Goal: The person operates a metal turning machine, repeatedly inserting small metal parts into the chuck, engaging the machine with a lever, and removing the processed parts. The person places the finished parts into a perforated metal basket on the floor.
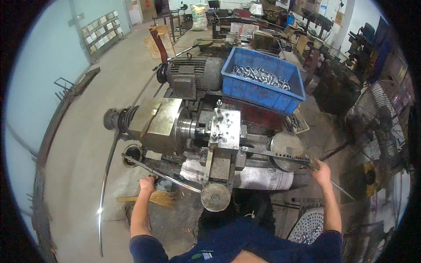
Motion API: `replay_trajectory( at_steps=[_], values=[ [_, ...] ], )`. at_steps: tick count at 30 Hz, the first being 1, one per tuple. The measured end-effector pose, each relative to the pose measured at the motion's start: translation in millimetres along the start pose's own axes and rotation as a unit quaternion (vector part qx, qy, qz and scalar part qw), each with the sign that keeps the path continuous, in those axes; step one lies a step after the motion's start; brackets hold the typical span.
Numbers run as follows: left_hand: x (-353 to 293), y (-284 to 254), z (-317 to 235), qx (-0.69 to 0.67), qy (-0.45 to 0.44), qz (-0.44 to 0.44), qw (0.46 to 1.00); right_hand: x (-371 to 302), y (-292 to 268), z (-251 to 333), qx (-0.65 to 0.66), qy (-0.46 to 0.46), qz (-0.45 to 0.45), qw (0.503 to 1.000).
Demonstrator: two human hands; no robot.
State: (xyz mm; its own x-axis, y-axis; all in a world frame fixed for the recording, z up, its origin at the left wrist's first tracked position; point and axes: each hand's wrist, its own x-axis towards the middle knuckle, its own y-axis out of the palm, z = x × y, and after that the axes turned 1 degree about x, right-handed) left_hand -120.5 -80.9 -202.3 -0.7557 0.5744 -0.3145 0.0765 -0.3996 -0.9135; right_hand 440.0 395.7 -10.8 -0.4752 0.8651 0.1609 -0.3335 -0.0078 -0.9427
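Observation:
A small, oily bench lathe stands in front of me, with a headstock (169, 116), a spindle chuck (188, 128) and a bright tool block (228, 125). Work at the chuck is too small to make out. My right hand (322, 173) is closed around the far end of a flat lever with holes (280, 154), beside a round metal disc (287, 144). Low on the left, my left hand (148, 183) has curled fingers, close to a small dark object; its grip is partly hidden. A shiny rod (173, 179) slants past it toward a nearer round disc (215, 197).
Behind the lathe are a motor (195, 74) and a blue bin (263, 94) of small metal pieces. A straw brush (162, 198) lies at left, below a long bar (103, 193). At right are a fan (377, 116) and a perforated basket (309, 223) holding metal bits.

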Motion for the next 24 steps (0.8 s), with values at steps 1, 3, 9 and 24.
replay_trajectory(
  at_steps=[1, 3, 9, 24],
  values=[
    [-2.7, 9.1, 4.8, 0.005, -0.031, 0.009, 0.999, -4.0, -1.8, -12.1, -0.041, 0.074, 0.012, 0.996],
    [-13.8, 6.4, 12.4, -0.151, -0.042, -0.050, 0.986, -18.9, 16.0, -111.0, -0.149, 0.163, 0.082, 0.972],
    [-38.4, -27.5, 60.7, -0.601, -0.080, -0.150, 0.781, -55.9, 33.2, -173.0, -0.267, 0.255, 0.100, 0.924],
    [-10.0, -82.5, -5.4, -0.725, -0.143, -0.126, 0.662, -234.9, 66.6, -5.6, 0.502, 0.313, 0.129, 0.796]
  ],
)
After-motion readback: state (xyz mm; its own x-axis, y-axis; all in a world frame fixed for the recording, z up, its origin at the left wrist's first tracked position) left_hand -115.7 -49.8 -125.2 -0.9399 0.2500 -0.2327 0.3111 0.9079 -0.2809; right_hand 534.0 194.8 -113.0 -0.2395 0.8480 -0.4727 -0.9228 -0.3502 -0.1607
